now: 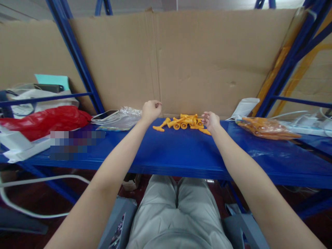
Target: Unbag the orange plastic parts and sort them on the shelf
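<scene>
A pile of orange plastic pieces [183, 121] lies at the back of the blue table; several have round cup-like ends and some look T-shaped. My left hand [151, 111] is raised just left of the pile, its fingers curled together; whether something small is pinched at the fingertips I cannot make out. At the pile's right edge, my right hand [212, 121] has its fingers loosely apart and nothing visible in them. Close under it lies one orange piece [204, 131].
A cardboard sheet [220, 62] stands behind the blue table [176, 155]. To the right lies a clear bag of orange pieces [267, 128]. On the left are clear plastic bags [121, 119], a phone [107, 114], a red bag [52, 121] and a white power strip [28, 148].
</scene>
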Available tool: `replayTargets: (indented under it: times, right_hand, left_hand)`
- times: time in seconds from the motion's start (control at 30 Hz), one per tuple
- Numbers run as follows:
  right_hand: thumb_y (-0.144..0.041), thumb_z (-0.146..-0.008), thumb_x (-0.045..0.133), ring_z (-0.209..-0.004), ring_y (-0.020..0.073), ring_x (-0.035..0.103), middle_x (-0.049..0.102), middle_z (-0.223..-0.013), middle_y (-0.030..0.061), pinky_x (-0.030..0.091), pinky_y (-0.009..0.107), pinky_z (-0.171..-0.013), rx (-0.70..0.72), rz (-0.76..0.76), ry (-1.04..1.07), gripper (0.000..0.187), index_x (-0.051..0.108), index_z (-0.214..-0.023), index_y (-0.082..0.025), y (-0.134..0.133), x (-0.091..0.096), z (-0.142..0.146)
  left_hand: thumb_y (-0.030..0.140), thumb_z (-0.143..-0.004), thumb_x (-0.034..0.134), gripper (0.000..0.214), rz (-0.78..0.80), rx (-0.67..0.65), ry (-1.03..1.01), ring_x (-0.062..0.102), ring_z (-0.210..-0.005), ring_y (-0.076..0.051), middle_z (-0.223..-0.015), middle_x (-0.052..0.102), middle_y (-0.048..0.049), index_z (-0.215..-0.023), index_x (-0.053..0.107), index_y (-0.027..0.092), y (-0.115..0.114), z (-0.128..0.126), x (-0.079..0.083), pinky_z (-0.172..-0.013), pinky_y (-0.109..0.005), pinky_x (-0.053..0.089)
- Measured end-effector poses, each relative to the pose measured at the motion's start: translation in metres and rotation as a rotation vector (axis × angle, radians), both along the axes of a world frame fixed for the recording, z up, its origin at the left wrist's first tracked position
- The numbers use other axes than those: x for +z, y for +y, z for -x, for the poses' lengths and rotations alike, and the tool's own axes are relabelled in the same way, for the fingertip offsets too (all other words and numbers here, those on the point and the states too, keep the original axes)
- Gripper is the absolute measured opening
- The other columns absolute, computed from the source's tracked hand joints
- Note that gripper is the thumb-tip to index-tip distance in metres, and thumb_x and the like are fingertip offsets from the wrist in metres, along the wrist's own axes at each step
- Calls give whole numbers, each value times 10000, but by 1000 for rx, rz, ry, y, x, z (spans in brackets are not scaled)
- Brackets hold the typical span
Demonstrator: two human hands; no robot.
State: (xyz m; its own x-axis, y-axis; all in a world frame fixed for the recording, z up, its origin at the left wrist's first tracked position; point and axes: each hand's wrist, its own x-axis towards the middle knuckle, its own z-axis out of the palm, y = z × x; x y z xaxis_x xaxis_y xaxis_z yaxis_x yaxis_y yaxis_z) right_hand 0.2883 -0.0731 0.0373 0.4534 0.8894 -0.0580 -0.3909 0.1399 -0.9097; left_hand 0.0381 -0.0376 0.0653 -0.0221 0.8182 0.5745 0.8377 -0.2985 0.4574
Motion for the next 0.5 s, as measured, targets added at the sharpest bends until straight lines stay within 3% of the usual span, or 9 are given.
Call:
replayTargets:
  times: [0.1, 0.2, 0.37, 0.5]
  right_hand:
    - [-90, -880, 412, -350, 51, 400, 516, -492, -65, 338, 150, -345, -6, 19, -40, 184, 506, -752, -183, 0, -1, -1]
    - [-85, -867, 437, -345, 61, 423, 523, -484, -65, 337, 156, -341, -19, 56, -164, 158, 501, -766, -189, 4, -5, -4]
    - [-83, -817, 546, -311, 85, 449, 519, -414, -62, 319, 167, -327, -5, 138, -612, 122, 566, -754, -185, 17, -20, -10]
    - [-103, -785, 623, -278, 82, 425, 462, -330, -52, 304, 179, -346, 92, 224, -975, 225, 574, -578, -178, 27, -34, -15]
  left_hand:
    - [177, -887, 410, 405, -23, -76, -105, 707, -989, -195, -1028, 756, -100, -1147, 715, 120, 0, -24, 0, -904, -296, 531]
    - [176, -888, 440, 382, -8, -43, -48, 683, -1067, -210, -1103, 746, -93, -1138, 728, 155, 3, -34, -22, -941, -299, 517]
    - [131, -819, 542, 384, 166, -147, 255, 662, -1113, -195, -1174, 733, -34, -1126, 745, 242, 7, -29, -62, -962, -251, 498]
    - [224, -843, 556, 318, 182, -22, 194, 692, -1053, -219, -1093, 752, -73, -1092, 754, 221, 12, -21, -65, -889, -271, 534]
